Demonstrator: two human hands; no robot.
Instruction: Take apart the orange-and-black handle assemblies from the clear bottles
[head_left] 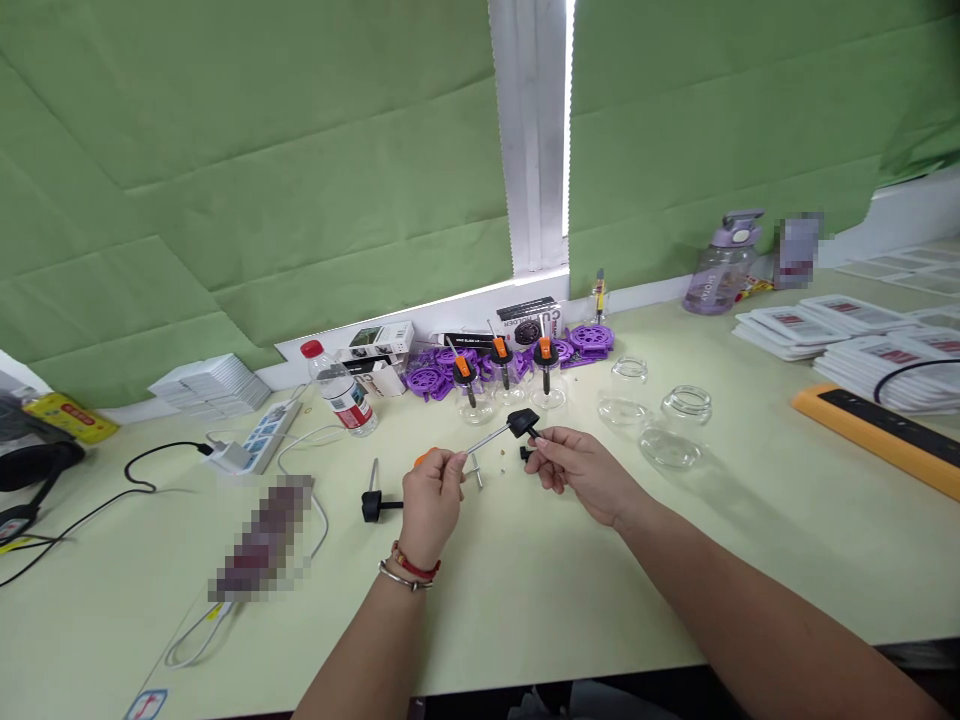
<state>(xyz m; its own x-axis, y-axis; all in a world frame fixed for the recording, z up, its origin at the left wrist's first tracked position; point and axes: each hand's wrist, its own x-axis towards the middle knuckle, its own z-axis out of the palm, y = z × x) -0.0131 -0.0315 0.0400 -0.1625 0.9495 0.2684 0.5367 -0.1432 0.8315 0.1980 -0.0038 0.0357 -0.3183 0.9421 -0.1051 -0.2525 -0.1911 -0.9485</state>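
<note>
The right forearm (739, 590) is slanting in closest to my camera, and the left forearm (367, 640) is rising beside it over the pale table (525, 610). I am seeing the left hand (433, 500) pinching a thin metal rod (489, 439) between thumb and fingers, and the right hand (574, 465) gripping the black stem (533, 433) of a black head (523, 421). The rod is running up to that head, which is sitting between the two hands, over the table. An orange patch (426, 455) is showing behind the left hand; I cannot tell what it belongs to. A second black head (371, 506) is lying just left of that hand, its own rod pointing upward. Farther back I am making out three glass jars (472, 406) bearing orange-and-black pieces (465, 368), standing before purple parts (426, 382); two clear jars (670, 450) are standing beyond the right hand, and a red-capped bottle (352, 408) is standing farther left.
</note>
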